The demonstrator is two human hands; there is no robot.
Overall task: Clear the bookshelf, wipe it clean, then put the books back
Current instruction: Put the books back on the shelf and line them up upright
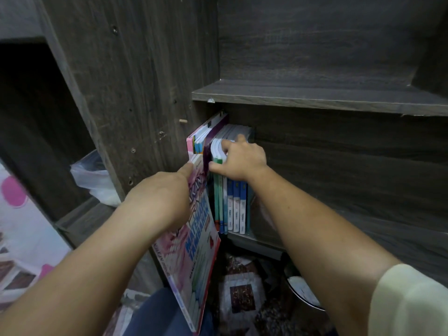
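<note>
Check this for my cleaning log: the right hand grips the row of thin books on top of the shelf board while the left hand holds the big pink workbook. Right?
One slip: in the head view the right hand grips the row of thin books below the shelf board, not on top of it. The left hand holds the big pink workbook.

— In the low shelf part, under the board point(315, 98)?
— A row of books point(232, 207), standing up, pushed to the left end.
— On top of the row?
— The right hand point(242, 161), over the book tops.
— In front, to the left?
— A big book point(196, 251), tilted, half out of the shelf, with the left hand point(160, 197) against it.
— Past the side wall point(135, 93)?
— A bag point(94, 183), further left.
</note>
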